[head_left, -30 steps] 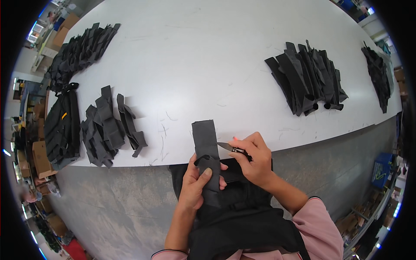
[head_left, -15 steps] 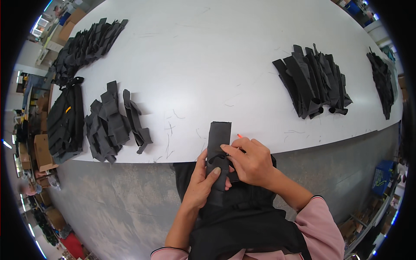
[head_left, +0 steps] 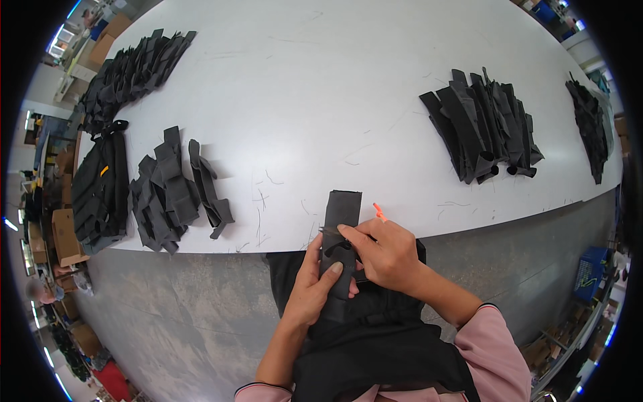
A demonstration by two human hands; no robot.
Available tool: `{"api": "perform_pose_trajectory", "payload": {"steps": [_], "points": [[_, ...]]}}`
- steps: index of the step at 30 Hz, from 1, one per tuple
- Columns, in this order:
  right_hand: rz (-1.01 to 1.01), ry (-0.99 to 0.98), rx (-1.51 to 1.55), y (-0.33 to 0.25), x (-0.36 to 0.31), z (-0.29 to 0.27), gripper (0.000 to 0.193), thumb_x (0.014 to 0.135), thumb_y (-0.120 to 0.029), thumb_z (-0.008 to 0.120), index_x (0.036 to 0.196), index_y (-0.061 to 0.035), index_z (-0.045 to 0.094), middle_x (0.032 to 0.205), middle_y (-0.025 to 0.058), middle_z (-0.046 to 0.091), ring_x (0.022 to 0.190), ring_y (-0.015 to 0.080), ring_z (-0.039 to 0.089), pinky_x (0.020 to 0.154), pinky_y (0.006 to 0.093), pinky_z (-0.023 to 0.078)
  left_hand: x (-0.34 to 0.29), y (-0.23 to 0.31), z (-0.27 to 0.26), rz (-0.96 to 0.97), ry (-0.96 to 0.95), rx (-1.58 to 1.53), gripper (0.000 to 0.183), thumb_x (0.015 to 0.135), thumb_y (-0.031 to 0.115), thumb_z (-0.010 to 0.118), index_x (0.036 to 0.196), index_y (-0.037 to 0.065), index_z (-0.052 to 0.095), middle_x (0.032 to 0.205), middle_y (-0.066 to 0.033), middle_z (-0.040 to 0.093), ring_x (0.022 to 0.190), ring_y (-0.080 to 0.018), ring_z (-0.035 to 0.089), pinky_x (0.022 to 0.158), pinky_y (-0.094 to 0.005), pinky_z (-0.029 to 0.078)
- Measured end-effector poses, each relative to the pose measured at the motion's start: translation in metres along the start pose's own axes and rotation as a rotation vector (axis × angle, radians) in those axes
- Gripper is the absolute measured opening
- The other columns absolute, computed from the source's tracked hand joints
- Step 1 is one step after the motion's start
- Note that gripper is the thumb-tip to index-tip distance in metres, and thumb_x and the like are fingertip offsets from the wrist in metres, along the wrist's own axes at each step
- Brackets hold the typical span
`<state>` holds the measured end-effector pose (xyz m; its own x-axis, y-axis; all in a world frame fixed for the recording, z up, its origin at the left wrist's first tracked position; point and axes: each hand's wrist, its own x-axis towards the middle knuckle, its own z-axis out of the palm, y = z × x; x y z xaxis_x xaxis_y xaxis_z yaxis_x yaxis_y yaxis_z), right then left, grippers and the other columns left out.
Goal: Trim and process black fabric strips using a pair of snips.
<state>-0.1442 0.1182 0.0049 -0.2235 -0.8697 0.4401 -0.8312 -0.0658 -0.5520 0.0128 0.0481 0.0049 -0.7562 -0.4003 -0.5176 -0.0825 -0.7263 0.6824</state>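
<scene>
A black fabric strip (head_left: 344,209) stands up from my lap, with its upper end over the table's near edge. My left hand (head_left: 311,287) is closed round its lower part, the thumb pressed flat on the front. At mid-strip a small dark flap curls outward. My right hand (head_left: 391,253) is closed beside that flap, index finger and thumb against the cloth. From behind its knuckles sticks out the orange end of a thin tool (head_left: 380,212). The tool's working end is hidden by my fingers, so I cannot tell its exact kind.
Cut thread ends lie on the white table (head_left: 301,120). To the left are a pile of black strips (head_left: 166,191), a black bag (head_left: 100,187) and a farther strip pile (head_left: 134,77). More strips (head_left: 482,127) lie at right, with a dark bundle (head_left: 588,130) beyond.
The strip has shifted slightly to the right. My right hand has turned a little and moved, and more of the orange tool end shows above its knuckles.
</scene>
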Motion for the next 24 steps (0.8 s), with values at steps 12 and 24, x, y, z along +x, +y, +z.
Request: {"api": "perform_pose_trajectory", "payload": {"steps": [12, 24], "points": [[-0.071, 0.064, -0.046, 0.001, -0.001, 0.004, 0.039, 0.063, 0.0, 0.06, 0.101, -0.0016, 0.066, 0.077, 0.0065, 0.058, 0.06, 0.0193, 0.057, 0.051, 0.0294, 0.045, -0.001, 0.002, 0.0, 0.004, 0.015, 0.01, 0.06, 0.093, 0.004, 0.046, 0.145, 0.003, 0.015, 0.101, -0.0196, 0.062, 0.069, -0.0193, 0.062, 0.063, -0.029, 0.053], [0.517, 0.037, 0.612, 0.026, 0.002, 0.03, 0.025, 0.076, 0.005, 0.062, 0.1, -0.0014, 0.066, 0.08, 0.0063, 0.048, 0.072, 0.014, 0.053, 0.063, 0.0248, 0.044, 0.022, 0.004, -0.016, -0.005, 0.043, -0.171, 0.035, 0.097, 0.02, 0.046, 0.126, 0.003, 0.038, 0.11, -0.0192, 0.06, 0.079, -0.0215, 0.065, 0.07, -0.0315, 0.054]]}}
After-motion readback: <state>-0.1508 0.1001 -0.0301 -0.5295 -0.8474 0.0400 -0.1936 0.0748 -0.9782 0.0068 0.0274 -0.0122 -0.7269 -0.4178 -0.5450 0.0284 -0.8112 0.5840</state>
